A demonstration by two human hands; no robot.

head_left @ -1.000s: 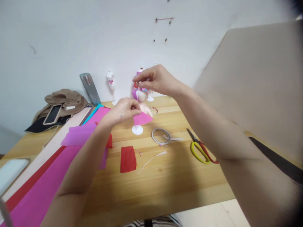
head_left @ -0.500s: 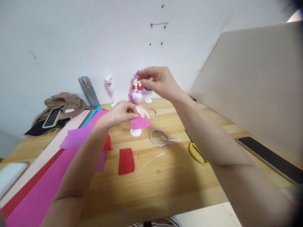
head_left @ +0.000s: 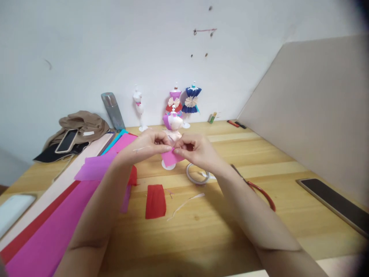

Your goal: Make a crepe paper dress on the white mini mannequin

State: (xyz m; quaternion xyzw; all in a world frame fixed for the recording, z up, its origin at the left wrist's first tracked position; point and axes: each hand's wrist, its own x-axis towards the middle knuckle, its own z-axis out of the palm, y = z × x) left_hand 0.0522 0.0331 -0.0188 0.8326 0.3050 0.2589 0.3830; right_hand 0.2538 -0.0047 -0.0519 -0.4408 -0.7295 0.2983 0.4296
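Fingertips of the left hand (head_left: 145,146) and right hand (head_left: 198,151), close together, pinch the upper edge of a small bright-pink sheet (head_left: 171,158), which hangs at six o'clock beneath them. From there, a white miniature dress form (head_left: 176,122) rises at twelve, a grey ring-shaped tape roll (head_left: 188,174) lies at five, red-handled metal scissors (head_left: 264,192) at four; a grey cylindrical bottle (head_left: 113,113), contents indiscernible, at ten.

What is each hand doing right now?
Left hand: closed, pinching the pink paper piece.
Right hand: closed, fingertips pinching the same pink paper piece.
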